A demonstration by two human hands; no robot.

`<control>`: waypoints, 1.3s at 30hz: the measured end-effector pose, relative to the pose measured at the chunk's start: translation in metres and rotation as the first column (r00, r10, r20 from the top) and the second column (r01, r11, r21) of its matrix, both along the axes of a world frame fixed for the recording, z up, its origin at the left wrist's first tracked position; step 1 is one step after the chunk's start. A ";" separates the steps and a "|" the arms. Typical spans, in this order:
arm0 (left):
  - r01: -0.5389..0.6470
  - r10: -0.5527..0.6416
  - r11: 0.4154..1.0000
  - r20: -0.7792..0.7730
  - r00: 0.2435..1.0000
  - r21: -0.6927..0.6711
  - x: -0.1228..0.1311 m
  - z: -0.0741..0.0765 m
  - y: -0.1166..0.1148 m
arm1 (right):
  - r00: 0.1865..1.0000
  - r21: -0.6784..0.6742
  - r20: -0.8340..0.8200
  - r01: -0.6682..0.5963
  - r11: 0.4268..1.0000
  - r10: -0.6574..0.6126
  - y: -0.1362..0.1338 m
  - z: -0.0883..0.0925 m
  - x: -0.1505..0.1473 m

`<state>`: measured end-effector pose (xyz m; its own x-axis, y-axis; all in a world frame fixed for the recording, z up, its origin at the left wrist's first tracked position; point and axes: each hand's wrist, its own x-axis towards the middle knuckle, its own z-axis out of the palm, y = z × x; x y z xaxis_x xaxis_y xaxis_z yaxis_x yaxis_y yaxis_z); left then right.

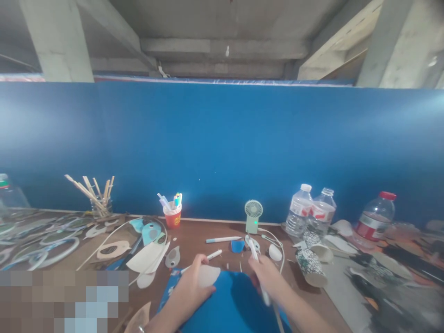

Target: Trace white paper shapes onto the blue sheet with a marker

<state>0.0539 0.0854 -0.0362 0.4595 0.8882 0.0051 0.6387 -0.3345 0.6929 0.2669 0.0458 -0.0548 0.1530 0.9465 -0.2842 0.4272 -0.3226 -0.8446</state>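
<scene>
My left hand [190,287] pinches a pale leaf-shaped paper cutout [208,275] against a blue sheet [233,305] lying on the brown table [194,238]. To the right, my right hand [268,277] is closed round a white pen-like tool [257,259] that is blurred by motion and points over the sheet. A white marker [215,254] lies just beyond my left hand. Another pen [223,239] lies farther back. A small blue cutout [237,246] sits by it.
A red cup of markers [172,215], a small green desk fan [253,216] with a white cable, and a jar of wooden sticks [100,203] stand along the blue partition [222,148]. Water bottles [300,210] and patterned paper cups [310,268] are on the right. Paper cutouts [147,256] litter the left.
</scene>
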 end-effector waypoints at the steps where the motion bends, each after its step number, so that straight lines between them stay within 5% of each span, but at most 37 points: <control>1: -0.008 0.007 1.000 -0.017 1.000 -0.010 0.000 0.002 -0.001 | 0.995 0.025 0.095 0.001 1.000 -0.003 0.002 0.000 0.007; 6: -0.048 0.048 0.999 -0.077 0.996 -0.002 0.005 0.002 0.000 | 0.888 0.117 0.459 -0.064 0.991 0.003 -0.001 0.001 0.012; 12: -0.069 0.066 0.998 -0.130 0.989 -0.013 0.006 -0.002 0.004 | 0.820 0.194 0.573 -0.119 0.974 -0.015 0.015 -0.006 -0.007; 17: -0.058 0.054 0.998 -0.152 0.987 -0.021 0.008 -0.007 0.007 | 0.844 0.260 0.498 0.075 0.963 -0.200 0.060 -0.002 0.027; 22: -0.087 0.082 0.996 -0.204 0.976 -0.018 0.011 -0.013 0.011 | 0.837 0.321 0.339 0.327 0.889 -0.430 0.099 0.002 0.081; 29: -0.079 0.070 0.996 -0.222 0.973 -0.032 0.010 -0.019 0.015 | 0.930 0.276 0.115 0.306 0.911 -0.348 0.119 -0.018 0.085; 39: -0.120 0.099 0.991 -0.257 0.961 -0.066 0.014 -0.008 0.009 | 0.957 0.246 0.040 0.268 0.932 -0.286 0.127 -0.029 0.085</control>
